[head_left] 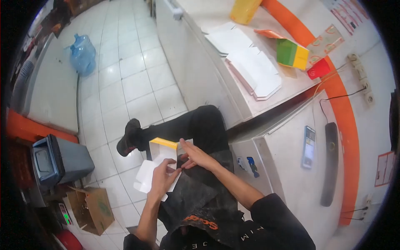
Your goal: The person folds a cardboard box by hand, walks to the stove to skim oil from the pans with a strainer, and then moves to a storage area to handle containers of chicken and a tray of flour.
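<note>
Grip, left hand: fingers curl at the near side of a small carton; cannot tell whether thumb and fingertips pinch its board. Right hand: index finger stretched towards 11 o'clock along the carton's 3 o'clock side, other fingers bent towards the left hand; clamp likewise unclear.

Location: carton over the person's lap, between 7 and 8 o'clock of frame centre (12 = top of head view).

Step, judged: folding the carton into shape, partly done. Next move seems to call for steadying with the left while the right tucks the side panel.

Orientation: yellow wall raised at the 12 o'clock end; white flap splayed towards 8 o'clock. Long axis roughly 1 to 7 o'clock, white interior facing the camera.

Nearby: flat white blanks on the counter, between 1 and 2 o'clock.
</note>
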A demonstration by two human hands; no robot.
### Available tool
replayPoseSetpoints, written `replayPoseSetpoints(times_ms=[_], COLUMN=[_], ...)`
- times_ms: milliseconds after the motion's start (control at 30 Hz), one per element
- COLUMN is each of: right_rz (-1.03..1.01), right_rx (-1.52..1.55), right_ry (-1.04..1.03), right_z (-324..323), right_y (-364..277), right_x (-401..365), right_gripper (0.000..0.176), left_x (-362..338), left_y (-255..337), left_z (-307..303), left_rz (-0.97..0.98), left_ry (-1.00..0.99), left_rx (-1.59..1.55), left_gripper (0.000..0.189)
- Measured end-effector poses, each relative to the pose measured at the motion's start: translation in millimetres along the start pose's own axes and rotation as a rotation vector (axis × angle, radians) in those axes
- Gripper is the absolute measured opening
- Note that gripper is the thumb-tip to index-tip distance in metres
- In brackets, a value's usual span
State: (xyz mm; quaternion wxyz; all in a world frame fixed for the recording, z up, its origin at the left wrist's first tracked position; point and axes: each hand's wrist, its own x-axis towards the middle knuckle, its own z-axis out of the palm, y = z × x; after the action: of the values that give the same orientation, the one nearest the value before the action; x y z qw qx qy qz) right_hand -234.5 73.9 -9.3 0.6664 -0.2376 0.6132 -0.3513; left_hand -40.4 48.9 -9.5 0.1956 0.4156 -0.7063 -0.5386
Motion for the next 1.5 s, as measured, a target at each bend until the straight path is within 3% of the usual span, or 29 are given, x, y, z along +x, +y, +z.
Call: replayPoseSetpoints(times_ms=[67, 100, 200, 233, 333, 400, 433, 567, 667, 733, 800, 867, 933, 967, 1000, 1033, 1100, 1133, 1200, 1233, 1267, 1300, 1333, 1400, 1467, 1500], right_rz=[0.145, 0.141, 0.187, 0.051, 0.114, 0.057, 0.118, 0.071, 0.102, 0.179, 0.065, -0.047, -0.284, -0.33, -0.373, -0.524, -0.817, -1.021, -1.068, -1.127, -1.166, -1.157, -1.071, -0.963, -0.525, -0.449], right_rx=[-0.003, -0.098, -0.141, -0.24, -0.261, -0.637, -0.593, -0.527, -0.288, -0.366, -0.689, -0.64, -0.348, -0.264, -0.176, -0.027, -0.017, -0.232, -0.356, -0.614, -0.882, -0.89, -0.965, -1.046, -1.134, -1.019], right_ry=[-0.114, -0.169, -0.253, -0.283, -0.346, -0.353, -0.417, -0.502, -0.336, -0.301, -0.236, -0.163, -0.129, -0.062, 0.003, 0.124, 0.6, 0.794, 0.944, 1.17, 1.388, 1.395, 1.42, 1.454, 1.461, 1.302], right_z=[3.4, 4.8, 13.2, 11.2, 11.4, 12.4, 11.4, 2.9, 0.9, 4.3, 7.6, -1.2, -14.1, -28.7, -46.3, -62.3, -79.3, -93.5, -138.6, -168.4, -197.2, -223.3, -249.8, -294.8, -328.5, -342.4], right_y=[-15.5, -21.5, -36.7, -40.1, -55.8, -70.7, -70.6, -74.4, -69.0, -70.6, -67.1, -61.4, -81.7, -96.6, -113.6, -129.2, -181.4, -204.6, -237.7, -253.3, -266.8, -275.0, -279.9, -280.1, -273.9, -274.5], right_x=[7.4, 13.3, 25.2, 30.1, 8.9, -23.7, -37.1, -79.1, -94.9, -101.7, -118.6, -126.5, -156.2, -170.4, -186.1, -203.7, -240.3, -249.1, -251.9, -246.2, -236.1, -222.8, -207.7, -176.7, -148.8, -143.3], right_gripper=[0.097, 0.106, 0.102, 0.095, 0.081, 0.075, 0.078, 0.086, 0.088, 0.088, 0.089, 0.084, 0.071, 0.072, 0.074, 0.074, 0.076, 0.082, 0.084, 0.085, 0.085, 0.085, 0.087, 0.089, 0.094, 0.1], left_x=[-0.5, -2.2, -13.3, -19.4, -33.3, -42.2, -43.4, -50.2, -50.9, -47.6, -48.2, -49.7, -64.1, -72.8, -71.6, -74.1, -71.8, -64.2, -43.6, -29.9, -14.7, -3.9, 4.7, 31.7, 53.2, 62.0], left_y=[2.7, 4.9, 7.4, 14.5, 34.2, 32.9, 28.7, 38.7, 43.9, 45.9, 54.0, 66.7, 101.0, 120.1, 118.0, 108.7, 87.2, 83.0, 74.7, 56.3, 27.5, 3.3, -14.1, -34.5, -22.6, -22.2], left_z=[-2.5, -1.4, -4.2, -7.6, -12.0, -9.9, -6.6, -5.4, 3.0, 9.4, 13.3, 13.6, -3.7, -11.4, -14.7, -18.7, -24.0, -21.5, -13.9, -6.0, 3.7, 9.3, 10.6, 10.9, 5.4, 4.6], left_rz=[-0.033, 0.043, 0.218, 0.282, 0.433, 0.646, 0.616, 0.616, 0.747, 0.805, 0.761, 0.809, 0.908, 0.948, 0.954, 0.937, 0.838, 0.851, 0.412, 0.424, 0.267, 0.101, 0.098, -0.177, -0.247, -0.26], left_ry=[-0.079, -0.096, -0.092, -0.081, -0.102, -0.07, -0.149, -0.139, -0.135, -0.17, -0.289, -0.239, -0.125, 0.015, 0.016, 0.162, 0.35, 0.343, 0.396, 0.394, 0.393, 0.379, 0.363, 0.032, 0.015, 0.013], left_rx=[0.125, 0.171, 0.279, 0.314, 0.362, 0.498, 0.459, 0.526, 0.71, 0.71, 0.723, 0.673, 0.739, 0.629, 0.627, 0.566, 0.455, 0.448, 0.365, 0.352, 0.389, 0.43, 0.425, 0.574, 0.657, 0.718], left_gripper=[0.031, 0.031, 0.032, 0.032, 0.032, 0.033, 0.035, 0.04, 0.041, 0.049, 0.047, 0.042, 0.036, 0.032, 0.032, 0.03, 0.029, 0.029, 0.025, 0.025, 0.027, 0.032, 0.032, 0.059, 0.054, 0.054])
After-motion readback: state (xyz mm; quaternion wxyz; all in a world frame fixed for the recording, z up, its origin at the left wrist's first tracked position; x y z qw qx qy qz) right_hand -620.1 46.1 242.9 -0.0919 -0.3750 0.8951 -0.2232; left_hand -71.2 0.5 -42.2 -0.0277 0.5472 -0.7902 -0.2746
